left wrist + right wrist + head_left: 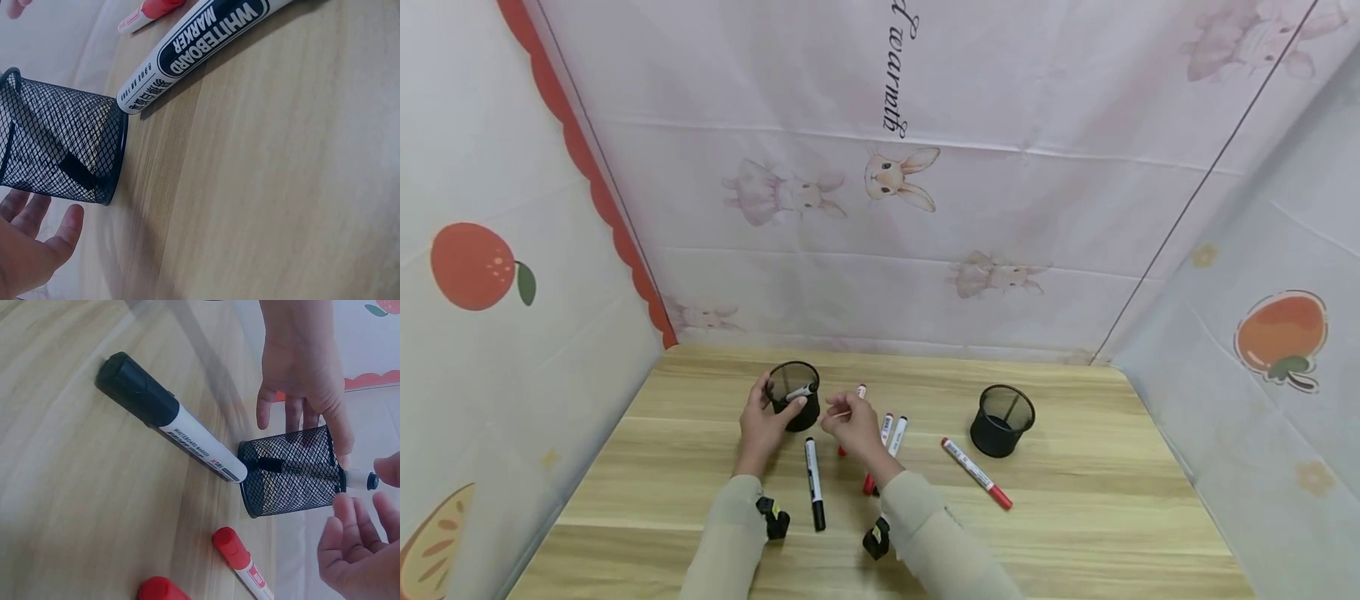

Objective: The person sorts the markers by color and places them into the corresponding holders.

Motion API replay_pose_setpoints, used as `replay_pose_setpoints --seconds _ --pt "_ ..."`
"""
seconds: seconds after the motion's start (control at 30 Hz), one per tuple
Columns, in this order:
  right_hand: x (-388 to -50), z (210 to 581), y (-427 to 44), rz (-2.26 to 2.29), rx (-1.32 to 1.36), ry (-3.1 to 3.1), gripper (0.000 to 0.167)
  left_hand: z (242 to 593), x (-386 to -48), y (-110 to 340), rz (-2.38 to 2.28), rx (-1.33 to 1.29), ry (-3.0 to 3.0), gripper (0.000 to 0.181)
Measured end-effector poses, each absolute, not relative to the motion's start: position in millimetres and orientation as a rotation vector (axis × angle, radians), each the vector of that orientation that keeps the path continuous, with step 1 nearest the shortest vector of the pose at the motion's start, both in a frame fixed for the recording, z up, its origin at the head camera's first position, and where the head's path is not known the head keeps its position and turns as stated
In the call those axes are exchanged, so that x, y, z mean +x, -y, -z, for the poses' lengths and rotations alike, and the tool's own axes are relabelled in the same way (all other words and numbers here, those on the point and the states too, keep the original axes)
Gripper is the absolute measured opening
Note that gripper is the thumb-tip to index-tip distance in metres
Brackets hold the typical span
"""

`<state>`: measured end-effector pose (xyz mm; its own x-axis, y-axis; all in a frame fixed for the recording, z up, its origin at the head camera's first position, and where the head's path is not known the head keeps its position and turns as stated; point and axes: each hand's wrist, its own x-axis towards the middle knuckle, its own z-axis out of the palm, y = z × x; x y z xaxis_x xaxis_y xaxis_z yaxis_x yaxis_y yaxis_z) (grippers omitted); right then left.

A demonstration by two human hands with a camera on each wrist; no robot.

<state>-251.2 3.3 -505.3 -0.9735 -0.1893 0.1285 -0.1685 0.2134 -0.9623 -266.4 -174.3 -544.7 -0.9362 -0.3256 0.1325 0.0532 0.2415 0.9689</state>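
Note:
My left hand grips a black mesh pen holder, its thumb at the rim and its other fingers along the far left side. Inside the holder leans a white marker with black ends, its tip sticking out above the rim. My right hand hovers just right of the holder. In the right wrist view its fingers are loosely bent beside the marker's end, with a gap to the thumb and nothing held. A black-capped whiteboard marker lies on the table between the forearms.
Right of and partly under the right hand lie a red marker, another red marker and a black one. Farther right are a red-capped marker and a second mesh holder. Printed cloth walls border the wooden table.

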Motion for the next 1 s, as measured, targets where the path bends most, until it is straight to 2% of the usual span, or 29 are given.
replay_pose_setpoints --seconds 0.3,0.7,1.0 --pt "-243.2 510.4 -7.5 1.702 -0.501 -2.526 0.020 548.1 -267.9 175.4 1.739 0.263 2.224 0.091" --pt "-241.0 509.8 -10.6 0.948 -0.949 -2.694 0.026 547.2 -266.9 175.5 1.762 0.257 2.239 0.092" --pt "-239.1 513.9 -9.3 0.628 -1.042 -2.763 0.027 549.9 -268.2 177.0 1.762 0.257 2.245 0.090"
